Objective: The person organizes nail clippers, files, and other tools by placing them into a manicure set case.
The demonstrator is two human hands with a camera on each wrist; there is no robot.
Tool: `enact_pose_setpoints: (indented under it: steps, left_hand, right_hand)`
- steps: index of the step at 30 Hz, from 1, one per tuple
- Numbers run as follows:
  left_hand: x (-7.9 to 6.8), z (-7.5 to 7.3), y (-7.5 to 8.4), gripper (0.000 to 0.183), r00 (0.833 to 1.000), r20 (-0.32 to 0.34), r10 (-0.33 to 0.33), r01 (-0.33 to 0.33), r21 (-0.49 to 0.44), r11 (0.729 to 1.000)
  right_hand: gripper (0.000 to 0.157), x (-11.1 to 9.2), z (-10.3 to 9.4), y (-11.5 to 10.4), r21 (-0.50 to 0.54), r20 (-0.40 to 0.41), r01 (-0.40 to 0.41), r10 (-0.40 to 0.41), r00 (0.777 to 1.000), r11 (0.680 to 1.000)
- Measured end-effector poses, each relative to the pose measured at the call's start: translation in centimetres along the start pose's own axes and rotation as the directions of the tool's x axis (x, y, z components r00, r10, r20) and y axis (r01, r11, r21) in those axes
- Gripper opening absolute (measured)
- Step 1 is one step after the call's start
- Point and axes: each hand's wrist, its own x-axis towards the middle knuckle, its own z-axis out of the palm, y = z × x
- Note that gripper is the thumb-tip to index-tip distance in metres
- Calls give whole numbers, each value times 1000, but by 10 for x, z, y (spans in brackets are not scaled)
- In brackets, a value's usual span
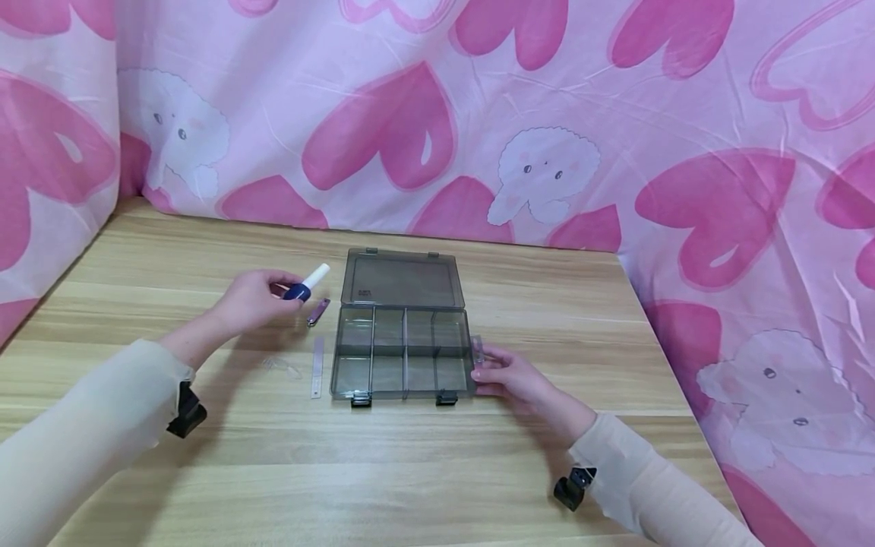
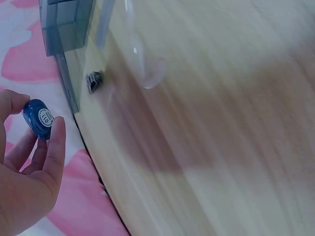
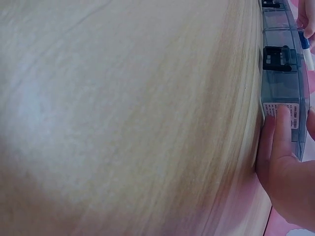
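In the head view, my left hand point(image 1: 256, 300) pinches a nail polish bottle point(image 1: 297, 292), dark blue with a white cap, above the table left of the box. The left wrist view shows the round label on the bottle's base point(image 2: 45, 118). A smoky grey compartment box point(image 1: 403, 353) lies with its lid point(image 1: 403, 279) folded back, its compartments bare. My right hand point(image 1: 513, 380) rests against the box's right side, fingers mostly straight, on a printed label point(image 3: 295, 118). A nail clipper point(image 1: 318, 312) lies beneath the bottle's cap, near a flat nail file point(image 1: 317, 368).
Small clear pieces point(image 1: 282, 368) lie on the wooden table point(image 1: 410, 471) left of the file. Two black latches point(image 1: 361, 400) stick out at the box's front edge. A pink heart-patterned cloth point(image 1: 383, 121) hangs behind and beside the table.
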Motion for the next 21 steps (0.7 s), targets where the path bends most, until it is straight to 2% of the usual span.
enact_pose_setpoints:
  steps: [6,13,21]
  left_hand:
    - [4,3,14,42,1000,14,11,-11,16,1000]
    - [9,9,30,42,997,60,44,-42,-28,999]
    - [16,21,47,42,995,47,85,-81,-87,993]
  right_hand:
    - [66,-2,0,-1,-3,2,1,-1,1000,1000]
    - [66,-2,0,-1,4,9,-1,1,1000,1000]
    - [64,-1,0,-1,-5,5,-1,1,1000,1000]
